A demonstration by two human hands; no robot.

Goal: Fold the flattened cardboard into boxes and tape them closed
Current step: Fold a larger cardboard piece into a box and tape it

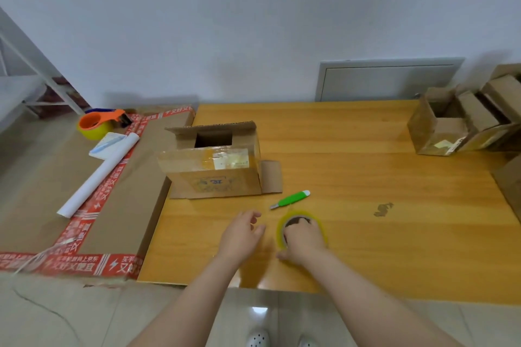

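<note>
My right hand [304,239] grips the tape roll [282,231], which lies flat on the counter [366,177] near its front edge. My fingers are curled into the core and the thumb is outside the rim. My left hand [242,234] is just beside it, with fingers loosely bent, and holds nothing.

The cardboard box [217,175] stands farther in, toward the left edge of the counter, ahead and a little to the left of both hands. Its top flaps are not closed. Its long side runs parallel to the front edge. A green knife [290,199] lies between the box and the roll. I judge the left hand is nearer to the box, so it could press the flaps while the right brings the tape.
</note>
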